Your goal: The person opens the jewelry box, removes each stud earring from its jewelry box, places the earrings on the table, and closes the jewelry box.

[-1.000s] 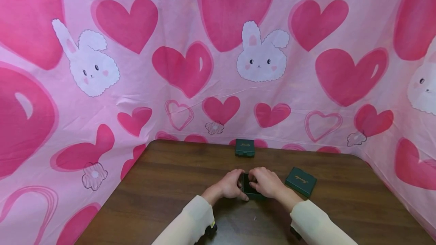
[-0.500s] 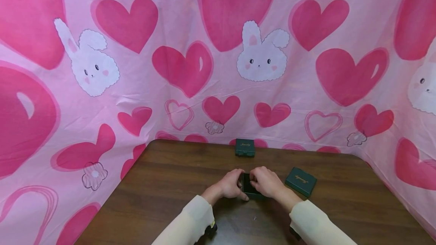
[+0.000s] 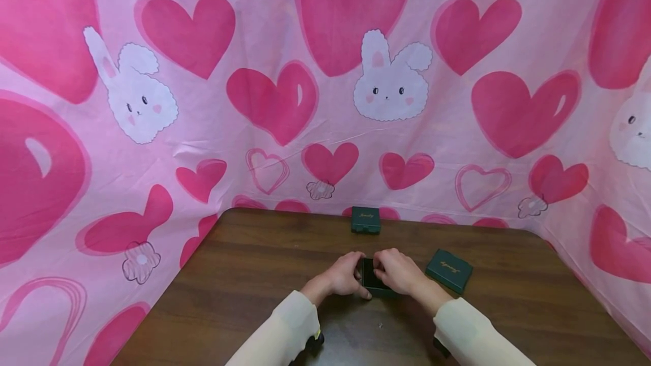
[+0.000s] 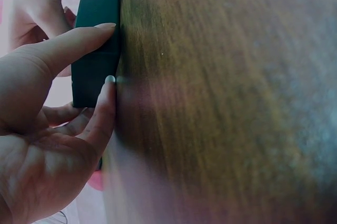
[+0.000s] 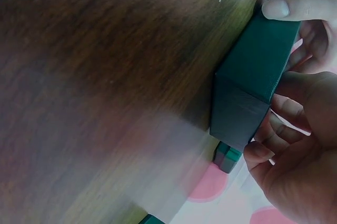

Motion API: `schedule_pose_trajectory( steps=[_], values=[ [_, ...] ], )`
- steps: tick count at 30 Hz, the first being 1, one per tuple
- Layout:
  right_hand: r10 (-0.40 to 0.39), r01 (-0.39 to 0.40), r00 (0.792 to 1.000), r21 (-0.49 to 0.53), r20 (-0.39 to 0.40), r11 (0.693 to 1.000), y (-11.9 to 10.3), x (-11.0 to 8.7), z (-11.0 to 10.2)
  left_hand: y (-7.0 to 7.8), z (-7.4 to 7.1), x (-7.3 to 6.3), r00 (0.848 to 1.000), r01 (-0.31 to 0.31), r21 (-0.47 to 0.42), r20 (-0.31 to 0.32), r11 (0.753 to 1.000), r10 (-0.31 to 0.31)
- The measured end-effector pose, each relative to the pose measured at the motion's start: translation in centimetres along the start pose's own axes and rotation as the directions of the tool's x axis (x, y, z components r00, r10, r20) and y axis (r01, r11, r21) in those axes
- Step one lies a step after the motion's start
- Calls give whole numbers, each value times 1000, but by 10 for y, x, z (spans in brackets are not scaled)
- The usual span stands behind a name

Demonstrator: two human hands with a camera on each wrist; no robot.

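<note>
A small dark green gift box (image 3: 383, 292) with its lid off and a black inside stands on the table below both hands. My left hand (image 3: 343, 275) grips its left side; the left wrist view shows the thumb (image 4: 100, 33) on the front wall and fingers around the end wall. My right hand (image 3: 399, 271) is over the right part of the box, its curled fingers reaching to the rim and into the top. The right wrist view shows some of those fingers (image 5: 258, 151) at the box's upper edge. Whether they pinch anything inside is hidden.
A flat green lid or box (image 3: 450, 271) with gold script lies to the right of the right hand. Another green box (image 3: 365, 220) stands shut at the back edge of the brown wooden table (image 3: 274, 253). A pink heart-patterned cloth (image 3: 285, 185) hangs behind.
The right hand's fingers have shifted very slightly at the top of the box. The left hand, the box and the other green things have stayed in place.
</note>
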State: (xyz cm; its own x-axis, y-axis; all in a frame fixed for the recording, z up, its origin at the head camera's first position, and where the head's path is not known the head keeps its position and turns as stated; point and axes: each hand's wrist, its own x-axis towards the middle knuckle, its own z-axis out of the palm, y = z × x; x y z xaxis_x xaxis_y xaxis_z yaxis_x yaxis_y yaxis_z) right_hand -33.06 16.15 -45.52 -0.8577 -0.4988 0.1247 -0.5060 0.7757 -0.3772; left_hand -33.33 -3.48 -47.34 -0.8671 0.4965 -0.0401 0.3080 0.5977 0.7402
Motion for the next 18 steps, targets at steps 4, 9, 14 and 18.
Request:
schedule_pose_trajectory(
  steps=[4,9,14,18],
  values=[
    [10,-10,1000,7,13,1000,1,0,1,0,0,-1,1000,4,-6,0,1000,-4],
    [22,-22,1000,11,20,1000,1,1,1,2,0,-2,1000,5,-14,-2,1000,-5],
    [30,-30,999,6,11,1000,0,1,1,3,0,-3,1000,-2,-7,-4,1000,2],
    [34,-34,999,3,6,999,-1,1,2,3,0,-2,1000,-3,-5,-3,1000,3]
  ],
)
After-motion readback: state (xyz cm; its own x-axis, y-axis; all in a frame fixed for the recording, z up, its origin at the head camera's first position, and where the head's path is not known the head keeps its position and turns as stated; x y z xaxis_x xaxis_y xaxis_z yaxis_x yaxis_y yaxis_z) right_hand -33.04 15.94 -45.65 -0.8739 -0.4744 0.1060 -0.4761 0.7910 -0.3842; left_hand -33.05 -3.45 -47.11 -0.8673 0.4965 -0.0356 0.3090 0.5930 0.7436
